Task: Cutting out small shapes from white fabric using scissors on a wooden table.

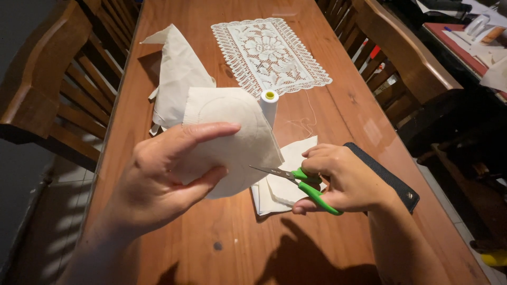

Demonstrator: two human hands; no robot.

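Observation:
My left hand [163, 177] pinches a cream piece of cloth [232, 132] with a faint circle drawn on it, holding it up over the wooden table [338, 105]. My right hand [346, 179] grips green-handled scissors [303, 184]; their blades point left and meet the cloth's lower right edge. Under the scissors lie folded cream cloth pieces [288, 182]. A white thread spool [269, 105] with a yellow core stands upright just behind the held cloth.
A white lace doily [269, 53] lies at the far middle. More cream fabric [177, 74] is heaped at the left. A dark flat case [391, 177] lies under my right wrist. Wooden chairs [47, 84] flank both sides; a cluttered red-topped surface [465, 47] is far right.

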